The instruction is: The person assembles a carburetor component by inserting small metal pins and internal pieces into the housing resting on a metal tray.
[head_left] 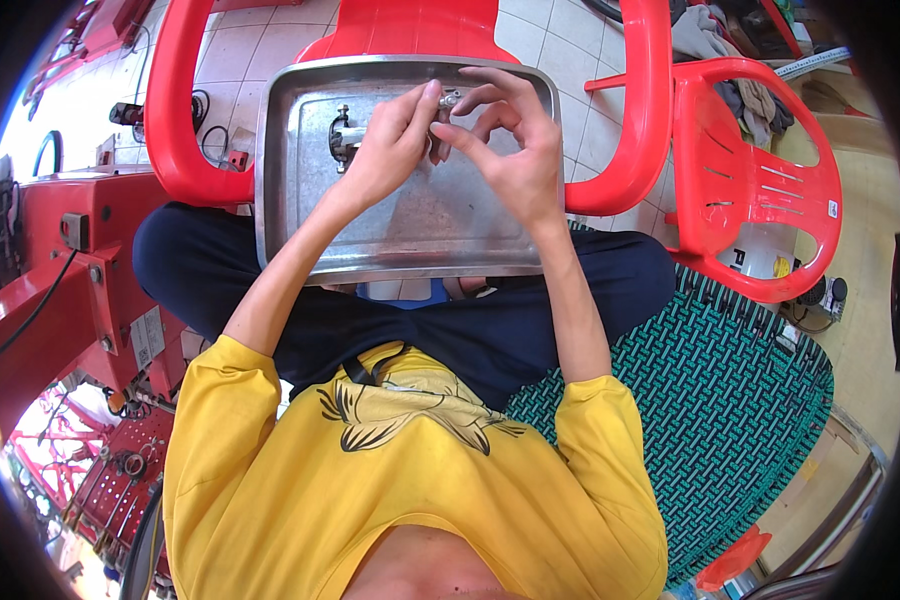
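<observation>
A small silvery metal fitting (449,99) is held above a shallow metal tray (407,270). My left hand (394,142) is closed on it, with the thumb pointing up along its side. From the other side, my right hand (518,138) bends round the same fitting, its thumb and a finger at the part and its index finger arched above. The fingers partly hide the fitting, so its full shape does not show. In the tray, left of my left hand, lies a black and silver mechanical part (342,140) with a short shaft and small brass-coloured ends.
The tray stands on a red plastic chair (618,185) in front of my crossed legs. Another red chair (715,190) is at the right. I sit on a green woven seat (690,420). Red machinery (80,270) stands close on the left, and cables lie on the tiled floor (260,60).
</observation>
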Demonstrator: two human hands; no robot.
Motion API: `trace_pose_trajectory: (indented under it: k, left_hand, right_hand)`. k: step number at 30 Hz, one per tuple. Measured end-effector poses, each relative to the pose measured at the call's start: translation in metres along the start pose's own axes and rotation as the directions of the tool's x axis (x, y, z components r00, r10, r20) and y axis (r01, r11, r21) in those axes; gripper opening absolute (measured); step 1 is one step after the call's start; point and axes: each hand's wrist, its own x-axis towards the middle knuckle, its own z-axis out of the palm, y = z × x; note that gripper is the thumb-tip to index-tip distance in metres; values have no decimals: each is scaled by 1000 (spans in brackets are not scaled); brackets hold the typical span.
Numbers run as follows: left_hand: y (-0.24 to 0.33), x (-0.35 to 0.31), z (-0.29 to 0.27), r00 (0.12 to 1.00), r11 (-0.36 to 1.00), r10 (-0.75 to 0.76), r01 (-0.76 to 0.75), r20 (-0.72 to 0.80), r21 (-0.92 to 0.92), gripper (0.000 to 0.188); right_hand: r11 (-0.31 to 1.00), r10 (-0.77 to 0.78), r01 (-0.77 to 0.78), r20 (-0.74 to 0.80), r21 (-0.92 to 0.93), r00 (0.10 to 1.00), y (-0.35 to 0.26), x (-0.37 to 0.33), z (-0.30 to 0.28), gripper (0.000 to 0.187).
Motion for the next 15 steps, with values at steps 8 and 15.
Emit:
trace_pose_trajectory:
  k: [8, 15]
  left_hand:
    - [2, 0, 0, 1000, 1000, 19, -19, -16, -6, 43]
    - [-4, -2, 3, 997, 996, 76, -76, -7, 36, 43]
  right_hand:
    - [999, 34, -34, -44, -11, 998, 3, 0, -1, 54]
    - [999, 12, -16, 120, 34, 993, -3, -3, -1, 61]
